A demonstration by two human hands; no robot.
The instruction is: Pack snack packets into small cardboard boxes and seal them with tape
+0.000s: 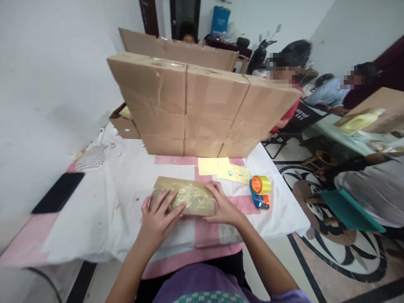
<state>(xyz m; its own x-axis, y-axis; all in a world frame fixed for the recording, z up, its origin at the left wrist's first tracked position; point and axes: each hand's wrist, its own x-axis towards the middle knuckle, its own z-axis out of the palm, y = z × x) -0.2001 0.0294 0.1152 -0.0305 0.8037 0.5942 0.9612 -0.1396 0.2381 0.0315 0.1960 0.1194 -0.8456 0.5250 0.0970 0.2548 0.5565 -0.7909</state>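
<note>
A small cardboard box (192,198), wrapped in shiny yellowish tape, lies lengthwise on the cloth in front of me. My left hand (160,214) rests over its left part, fingers spread across the top and front edge. At the opposite end, my right hand (222,206) holds the box between the fingers at the back corner and the thumb near the front. Farther right, apart from both hands, is a blue and orange tape dispenser (259,202) carrying a roll of yellow tape (265,184).
A tall partition of stacked taped cardboard boxes (205,105) stands behind the workspace. Yellow paper sheets (213,166) lie before it. A black tablet-like slab (58,192) and a white net (91,159) are at left. People sit beyond the partition and at right, around another table (344,134).
</note>
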